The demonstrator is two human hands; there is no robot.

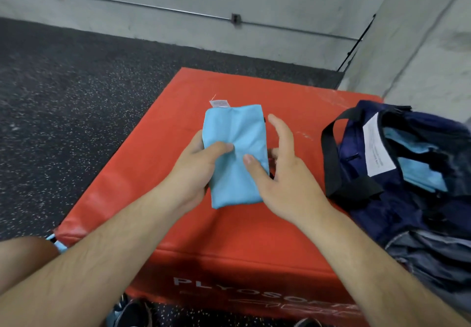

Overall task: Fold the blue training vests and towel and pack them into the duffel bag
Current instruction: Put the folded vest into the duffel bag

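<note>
A light blue folded cloth (235, 133) with a white label at its far end is held above the red plyo box (178, 135). My left hand (196, 171) grips its left edge, thumb pressed on top. On the cloth's right side is my right hand (283, 173), thumb on the cloth's face and fingers spread past its edge. The navy duffel bag (382, 207) lies open on the right of the box. Light blue fabric (418, 173) shows inside its opening.
Black speckled rubber floor (76, 97) lies left of and behind the box. A concrete wall (229, 0) with a thin pipe runs along the back, and a concrete pillar (420, 59) stands behind the bag. Shoes show at the bottom edge.
</note>
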